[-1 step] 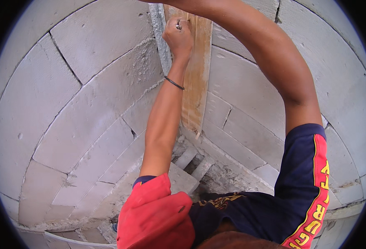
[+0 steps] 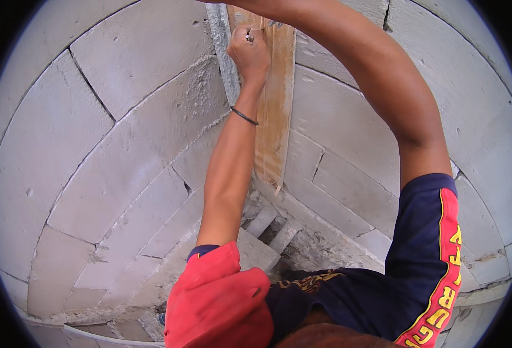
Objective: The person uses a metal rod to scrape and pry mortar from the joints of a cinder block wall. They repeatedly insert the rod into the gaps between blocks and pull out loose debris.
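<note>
My left hand (image 2: 250, 53) is raised against the upper part of a long brown wooden board (image 2: 276, 110) standing in the corner between two block walls. Its fingers are curled into a fist, with a ring showing on one. What the fist grips, if anything, is hidden. A thin dark band (image 2: 244, 116) circles my left wrist. My right forearm (image 2: 349, 37) arches over from the right across the board's top; the right hand lies beyond the upper edge. Just below that forearm, a small grey shape (image 2: 274, 24) shows against the board, too small to make out.
Pale block walls rise on the left (image 2: 134, 133) and right (image 2: 340, 185). A rough grey concrete strip (image 2: 224, 52) runs along the board's left side. Down in the corner are rubble and several block pieces (image 2: 282, 236). A curved pale edge (image 2: 108, 337) crosses the lower left.
Beneath my right forearm, the small grey shape has come into sight by the board. Left fist and board look the same, apart from a very slight shift of the view.
</note>
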